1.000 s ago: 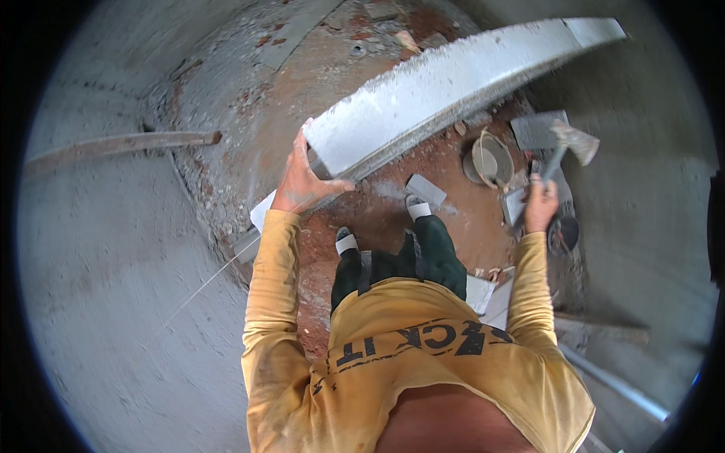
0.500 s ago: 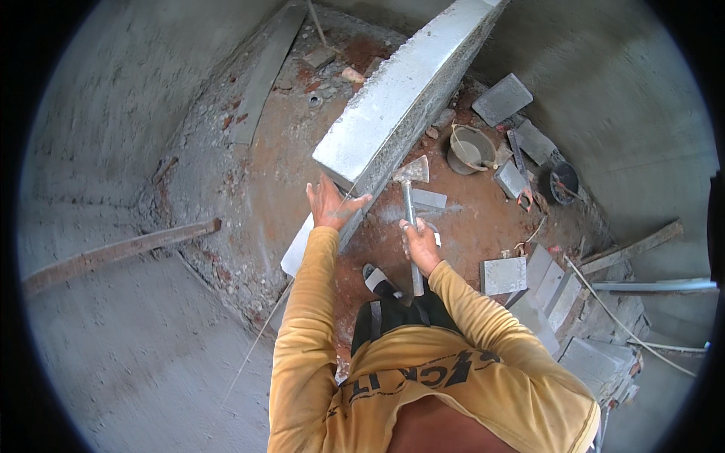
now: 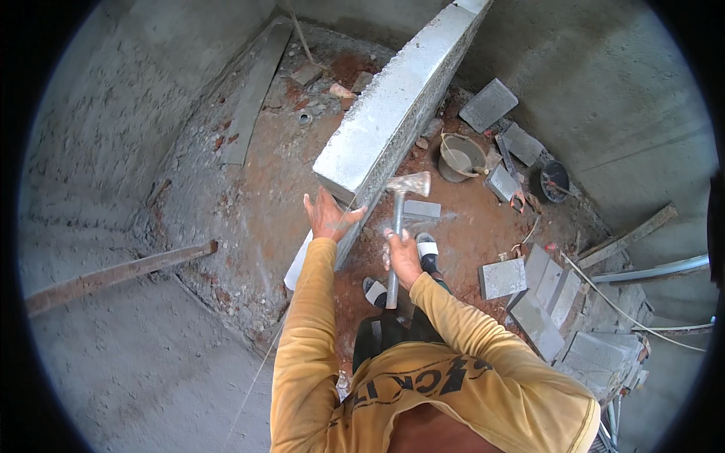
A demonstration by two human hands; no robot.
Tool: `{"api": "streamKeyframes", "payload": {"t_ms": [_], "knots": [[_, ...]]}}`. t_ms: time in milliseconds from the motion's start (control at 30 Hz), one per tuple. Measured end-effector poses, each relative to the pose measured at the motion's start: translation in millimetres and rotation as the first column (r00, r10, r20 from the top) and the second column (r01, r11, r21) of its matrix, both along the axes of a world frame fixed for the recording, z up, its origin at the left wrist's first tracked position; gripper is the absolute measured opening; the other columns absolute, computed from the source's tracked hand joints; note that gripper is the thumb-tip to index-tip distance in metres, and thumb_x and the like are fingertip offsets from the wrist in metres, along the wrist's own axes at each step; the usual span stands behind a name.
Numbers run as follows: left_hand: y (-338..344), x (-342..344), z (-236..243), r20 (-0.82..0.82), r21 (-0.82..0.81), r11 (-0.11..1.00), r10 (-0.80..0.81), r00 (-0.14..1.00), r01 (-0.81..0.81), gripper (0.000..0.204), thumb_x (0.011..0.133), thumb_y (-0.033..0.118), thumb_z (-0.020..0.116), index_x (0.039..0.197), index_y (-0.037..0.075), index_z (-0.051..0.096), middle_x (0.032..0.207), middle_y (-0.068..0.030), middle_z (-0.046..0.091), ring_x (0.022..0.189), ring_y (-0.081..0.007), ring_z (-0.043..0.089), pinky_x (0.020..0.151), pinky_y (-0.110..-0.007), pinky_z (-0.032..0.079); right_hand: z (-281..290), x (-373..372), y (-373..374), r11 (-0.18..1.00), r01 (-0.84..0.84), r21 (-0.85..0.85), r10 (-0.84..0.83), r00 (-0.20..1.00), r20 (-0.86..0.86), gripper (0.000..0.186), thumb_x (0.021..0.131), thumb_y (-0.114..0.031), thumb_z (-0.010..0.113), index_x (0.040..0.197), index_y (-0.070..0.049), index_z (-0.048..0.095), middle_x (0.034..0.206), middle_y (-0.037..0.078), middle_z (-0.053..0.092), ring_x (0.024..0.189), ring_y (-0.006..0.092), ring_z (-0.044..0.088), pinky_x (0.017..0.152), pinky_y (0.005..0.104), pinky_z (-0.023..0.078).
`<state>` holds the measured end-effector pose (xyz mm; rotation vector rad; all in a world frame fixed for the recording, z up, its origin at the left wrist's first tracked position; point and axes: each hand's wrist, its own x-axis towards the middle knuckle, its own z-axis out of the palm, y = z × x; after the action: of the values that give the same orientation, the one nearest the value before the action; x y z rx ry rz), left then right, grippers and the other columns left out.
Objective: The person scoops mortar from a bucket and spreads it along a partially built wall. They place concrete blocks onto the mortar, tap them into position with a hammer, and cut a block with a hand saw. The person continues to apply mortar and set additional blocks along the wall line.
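With right hand gripping the hammer and open left hand at its 9 o'clock bracing the block wall, a glancing swing could hit fingers.

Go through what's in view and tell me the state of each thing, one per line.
Left hand: open, palm against the end of the block wall.
Right hand: closed around the hammer handle.
Hammer: held upright, head beside the wall's end.
Block wall: standing, one low course, top bare.
Bucket: upright on the floor, open, a tool inside.
Loose blocks: lying flat on the floor.
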<state>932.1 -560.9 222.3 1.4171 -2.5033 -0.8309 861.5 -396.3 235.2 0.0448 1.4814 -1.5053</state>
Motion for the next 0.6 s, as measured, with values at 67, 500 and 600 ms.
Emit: {"api": "streamKeyframes", "payload": {"t_ms": [67, 500, 600], "knots": [[-0.4, 0.3, -2.6, 0.007, -0.02, 1.0, 0.005, 1.0, -0.005, 0.114, 0.058, 0.055, 0.078, 0.133, -0.017, 0.031, 0.127, -0.0302, 0.052, 0.127, -0.0329, 0.046, 0.116, -0.048, 0.004, 2.0, -4.1, 0.2, 0.99, 0.144, 0.012, -0.144, 0.99, -0.009, 0.021, 0.094, -0.028, 0.055, 0.095, -0.009, 0.045, 0.063, 0.0, 0.045, 0.044, 0.0104, 0.044, 0.038, 0.0266, 0.037], [-0.5, 1.2, -7.0, -0.074, 0.007, 1.0, 0.021, 0.997, -0.021, 0.111, 0.057, 0.051, 0.08, 0.137, -0.008, 0.03, 0.13, -0.0247, 0.052, 0.127, -0.0323, 0.046, 0.115, -0.051, 0.004, 0.9, -23.1, 2.8, 0.978, -0.206, 0.039, 0.208, 0.975, -0.075, 0.023, 0.092, -0.029, 0.057, 0.087, -0.01, 0.046, 0.06, 0.0, 0.046, 0.044, 0.0115, 0.045, 0.038, 0.0294, 0.037], [0.6, 0.9, 1.7, -0.078, 0.054, 0.998, 0.036, 0.996, -0.032, 0.117, 0.057, 0.051, 0.081, 0.141, -0.007, 0.024, 0.134, -0.0254, 0.048, 0.13, -0.032, 0.043, 0.115, -0.05, 0.002, 0.8, -33.1, 9.7, 0.973, -0.191, 0.133, 0.217, 0.95, -0.223, 0.022, 0.092, -0.029, 0.057, 0.087, -0.01, 0.047, 0.06, -0.001, 0.046, 0.044, 0.0115, 0.045, 0.038, 0.0289, 0.037]]}}
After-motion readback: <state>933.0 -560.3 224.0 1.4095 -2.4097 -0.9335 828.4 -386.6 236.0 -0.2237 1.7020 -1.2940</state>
